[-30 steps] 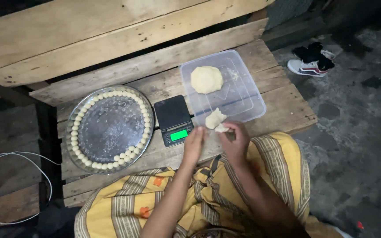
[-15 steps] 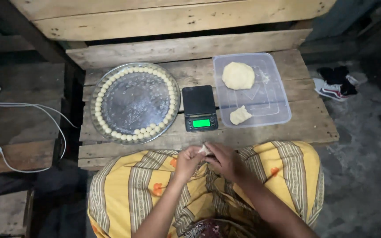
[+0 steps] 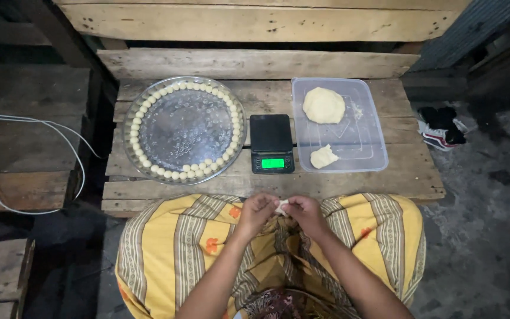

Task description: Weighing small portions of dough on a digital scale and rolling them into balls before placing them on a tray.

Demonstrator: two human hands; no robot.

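Over my lap, my left hand (image 3: 257, 211) and my right hand (image 3: 303, 212) meet, both pinching a small pale piece of dough (image 3: 281, 207). Beyond them, on a low wooden bench (image 3: 267, 186), stands a black digital scale (image 3: 272, 143) with a lit green display. To its left is a round glass tray (image 3: 185, 129) ringed with several small dough balls. To its right a clear plastic lid (image 3: 361, 142) carries a large dough lump (image 3: 323, 105) and a smaller torn dough piece (image 3: 324, 157).
A yellow striped cloth (image 3: 172, 248) covers my knees. A white cable (image 3: 36, 165) trails over dark planks at left. Shoes (image 3: 441, 127) lie on the grey floor at right. A wooden backrest plank (image 3: 255, 20) rises behind the bench.
My hands drew back from the plastic lid to my lap with a small piece of dough. The view shifted so the bench sits square in front of me.
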